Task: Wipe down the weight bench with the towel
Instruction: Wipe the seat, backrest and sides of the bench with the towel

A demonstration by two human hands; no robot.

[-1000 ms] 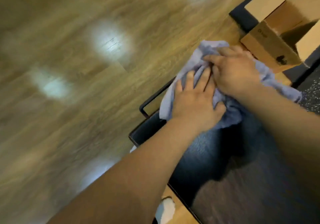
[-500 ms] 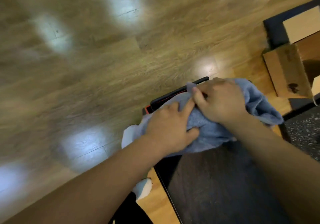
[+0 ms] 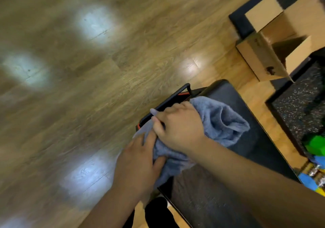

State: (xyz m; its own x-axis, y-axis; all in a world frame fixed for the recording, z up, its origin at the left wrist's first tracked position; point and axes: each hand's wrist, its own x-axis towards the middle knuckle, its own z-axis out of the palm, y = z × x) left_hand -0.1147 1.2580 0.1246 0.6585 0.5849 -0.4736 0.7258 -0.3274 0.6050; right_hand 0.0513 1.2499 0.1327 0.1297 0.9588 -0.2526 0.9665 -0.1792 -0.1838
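Observation:
A light blue towel [image 3: 223, 122] lies bunched on the black padded weight bench [image 3: 246, 143], near the pad's left edge. My left hand [image 3: 139, 164] grips the towel's near left part, where the cloth hangs over the pad's side. My right hand [image 3: 179, 127] presses on top of the towel just beyond, fingers curled into the cloth. A black metal frame bar [image 3: 168, 101] with a red detail shows beyond the hands. The far rounded end of the pad is bare.
Wooden floor [image 3: 88, 95] with bright light spots fills the left. Open cardboard boxes [image 3: 274, 51] stand at the upper right. A speckled black rubber mat [image 3: 302, 102] lies right of the bench, with green and blue objects [image 3: 314, 145] at its near edge.
Both hands and the towel have slid back along the pad toward me and to its left edge, so the far end of the bench is now uncovered. The view has swung too.

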